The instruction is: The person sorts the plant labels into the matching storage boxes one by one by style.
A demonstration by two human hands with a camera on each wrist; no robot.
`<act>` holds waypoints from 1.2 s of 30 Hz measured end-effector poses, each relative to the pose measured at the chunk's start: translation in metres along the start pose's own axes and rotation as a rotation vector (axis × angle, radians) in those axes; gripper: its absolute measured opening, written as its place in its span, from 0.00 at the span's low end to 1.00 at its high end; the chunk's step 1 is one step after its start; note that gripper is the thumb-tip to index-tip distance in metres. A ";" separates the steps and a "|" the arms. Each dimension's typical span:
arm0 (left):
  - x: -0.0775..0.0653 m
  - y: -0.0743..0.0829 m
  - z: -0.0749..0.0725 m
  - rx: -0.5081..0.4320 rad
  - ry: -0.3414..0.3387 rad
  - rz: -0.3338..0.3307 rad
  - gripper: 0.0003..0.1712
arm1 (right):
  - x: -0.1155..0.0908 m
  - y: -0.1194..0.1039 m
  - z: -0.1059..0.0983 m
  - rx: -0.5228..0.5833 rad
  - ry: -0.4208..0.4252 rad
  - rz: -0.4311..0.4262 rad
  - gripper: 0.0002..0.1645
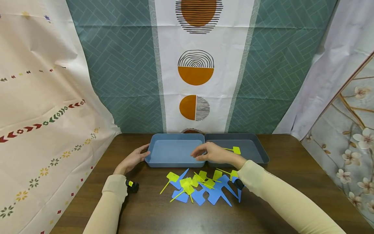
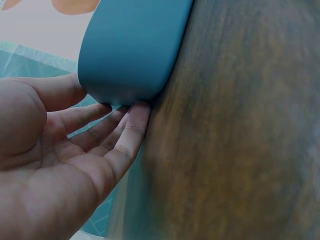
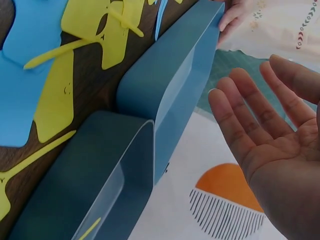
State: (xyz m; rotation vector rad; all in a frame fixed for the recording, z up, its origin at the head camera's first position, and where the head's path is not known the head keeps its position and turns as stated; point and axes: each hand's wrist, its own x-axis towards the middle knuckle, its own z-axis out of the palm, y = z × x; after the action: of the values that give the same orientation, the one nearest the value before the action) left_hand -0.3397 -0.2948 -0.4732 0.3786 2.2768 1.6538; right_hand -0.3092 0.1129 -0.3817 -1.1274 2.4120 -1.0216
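At the left end of the light blue tray [image 1: 176, 151], my left hand [image 1: 135, 159] rests its fingertips against the outer wall, with the fingers fairly straight. The thumb lies by the rim in the left wrist view. My right hand [image 1: 215, 152] hovers where the light blue tray meets the dark grey tray [image 1: 261, 152], palm visible and fingers loosely bent around nothing in the right wrist view. One yellow plant label [image 1: 236, 150] lies inside the dark tray, partly hidden by that hand. Nothing shows inside the light blue tray.
In front of the trays lies a jumbled pile of yellow plant labels [image 1: 173, 176] and larger blue plant labels [image 1: 214, 195], several overlapping. They rest on a dark wooden table [image 1: 152, 214]. Patterned cloths [image 1: 122, 65] hang behind and on both sides.
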 end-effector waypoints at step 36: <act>-0.002 0.002 0.000 -0.002 0.006 -0.001 0.35 | 0.014 -0.013 0.063 0.068 -0.225 -0.021 0.18</act>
State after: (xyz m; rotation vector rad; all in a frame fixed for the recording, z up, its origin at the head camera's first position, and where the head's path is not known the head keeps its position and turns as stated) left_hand -0.3376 -0.2949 -0.4710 0.3728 2.2788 1.6589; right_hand -0.2781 0.0666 -0.4166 -1.1786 2.1778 -0.9223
